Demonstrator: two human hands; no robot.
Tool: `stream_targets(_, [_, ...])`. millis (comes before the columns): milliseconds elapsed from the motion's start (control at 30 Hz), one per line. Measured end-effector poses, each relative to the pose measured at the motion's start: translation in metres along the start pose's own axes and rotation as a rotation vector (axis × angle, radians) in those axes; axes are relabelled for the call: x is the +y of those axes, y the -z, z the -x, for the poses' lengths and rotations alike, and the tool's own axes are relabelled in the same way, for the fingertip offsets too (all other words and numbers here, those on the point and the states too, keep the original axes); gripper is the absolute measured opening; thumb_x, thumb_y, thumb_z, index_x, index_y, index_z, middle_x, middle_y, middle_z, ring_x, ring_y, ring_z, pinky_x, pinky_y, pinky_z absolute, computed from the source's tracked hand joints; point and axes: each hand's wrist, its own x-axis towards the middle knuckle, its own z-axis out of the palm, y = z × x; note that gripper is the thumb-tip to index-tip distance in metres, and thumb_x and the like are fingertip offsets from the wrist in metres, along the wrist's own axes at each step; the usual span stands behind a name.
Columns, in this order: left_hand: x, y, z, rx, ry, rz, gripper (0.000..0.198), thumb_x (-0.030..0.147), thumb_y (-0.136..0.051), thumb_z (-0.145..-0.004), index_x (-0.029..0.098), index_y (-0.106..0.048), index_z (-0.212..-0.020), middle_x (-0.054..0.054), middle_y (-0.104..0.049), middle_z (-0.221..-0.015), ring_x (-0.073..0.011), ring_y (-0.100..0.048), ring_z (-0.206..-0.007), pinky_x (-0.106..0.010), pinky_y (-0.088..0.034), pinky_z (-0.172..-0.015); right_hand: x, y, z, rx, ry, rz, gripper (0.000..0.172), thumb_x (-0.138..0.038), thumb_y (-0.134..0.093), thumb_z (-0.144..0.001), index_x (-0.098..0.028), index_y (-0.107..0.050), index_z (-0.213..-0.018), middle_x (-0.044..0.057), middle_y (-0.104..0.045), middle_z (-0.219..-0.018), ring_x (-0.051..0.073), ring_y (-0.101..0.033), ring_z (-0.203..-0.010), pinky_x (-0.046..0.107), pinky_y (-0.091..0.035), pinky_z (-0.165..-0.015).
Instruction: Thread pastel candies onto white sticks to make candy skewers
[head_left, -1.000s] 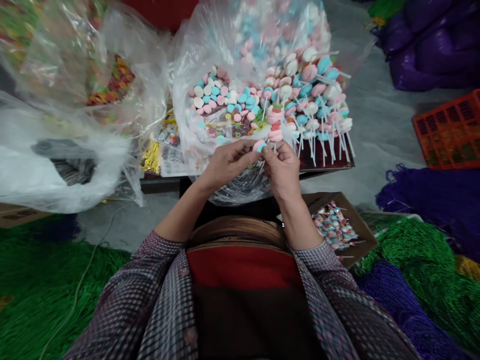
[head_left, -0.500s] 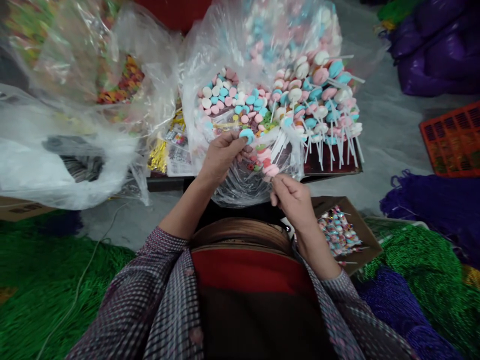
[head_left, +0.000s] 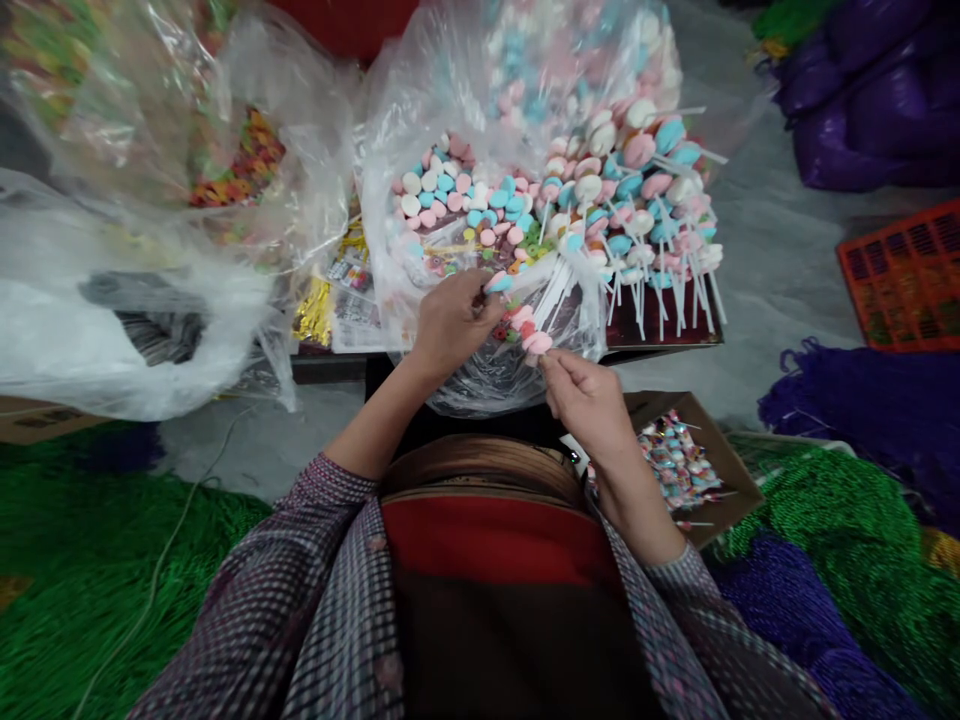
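Note:
My left hand pinches a blue-and-pink marshmallow between thumb and fingers, its edge turned towards me. Lower and to the right, my right hand grips the near end of a candy skewer threaded with pink marshmallows and a red and green piece. The skewer's far end points up and left towards the marshmallow; whether the two touch I cannot tell. Beneath both hands spreads a clear plastic bag. Loose pink, white and blue marshmallows lie just beyond, beside white sticks.
Finished marshmallow skewers are piled at the table's right. Big clear bags of gummy candy stand at left, near gold ties. A cardboard box of wrapped candies sits right of my lap. An orange crate stands farther right.
My left hand has turned the marshmallow from face-on to edge-on and brought it slightly lower, closer to the skewer's tip. My right hand keeps its hold, nearly still.

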Motion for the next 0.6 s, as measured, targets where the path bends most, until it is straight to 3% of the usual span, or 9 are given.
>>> stream_targets(133, [-0.005, 0.000, -0.003, -0.042, -0.024, 0.039, 0.019, 0.014, -0.065, -0.081, 0.020, -0.074, -0.096, -0.001, -0.076, -0.087, -0.0162, -0.068, -0.085, -0.028, -0.053, -0.083, -0.001, -0.006, -0.004, -0.006, -0.010, -0.045, 0.043, -0.056, -0.055, -0.098, -0.021, -0.069, -0.079, -0.005, -0.044, -0.054, 0.013, -0.042, -0.056, 0.026, -0.032, -0.055])
stream_targets(267, [-0.002, 0.007, -0.007, -0.097, 0.214, 0.348, 0.018, 0.021, -0.064, -0.082, 0.021, -0.072, -0.097, 0.003, -0.073, -0.081, -0.0129, -0.064, -0.072, -0.025, -0.052, -0.072, 0.004, -0.015, -0.009, -0.016, -0.003, -0.081, 0.048, -0.062, -0.052, -0.098, -0.022, -0.065, -0.075, -0.005, -0.042, -0.052, 0.014, -0.042, -0.054, 0.026, -0.031, -0.053])
stream_targets(367, [0.003, 0.009, -0.009, -0.074, 0.365, 0.581, 0.019, 0.032, -0.068, -0.082, 0.020, -0.069, -0.097, 0.004, -0.070, -0.077, -0.0127, -0.064, -0.068, -0.025, -0.053, -0.068, 0.006, -0.021, -0.011, -0.001, 0.015, -0.087, 0.049, -0.063, -0.049, -0.099, -0.023, -0.059, -0.072, -0.005, -0.041, -0.052, 0.013, -0.040, -0.053, 0.026, -0.031, -0.053])
stream_targets(600, [0.003, 0.004, -0.009, -0.031, 0.297, 0.474, 0.018, 0.036, -0.068, -0.084, 0.022, -0.066, -0.096, 0.003, -0.069, -0.079, -0.0135, -0.063, -0.071, -0.026, -0.052, -0.072, 0.008, -0.026, -0.012, 0.072, 0.076, -0.020, 0.039, -0.047, -0.045, -0.099, -0.024, -0.049, -0.069, -0.005, -0.039, -0.054, 0.013, -0.040, -0.054, 0.026, -0.032, -0.056])
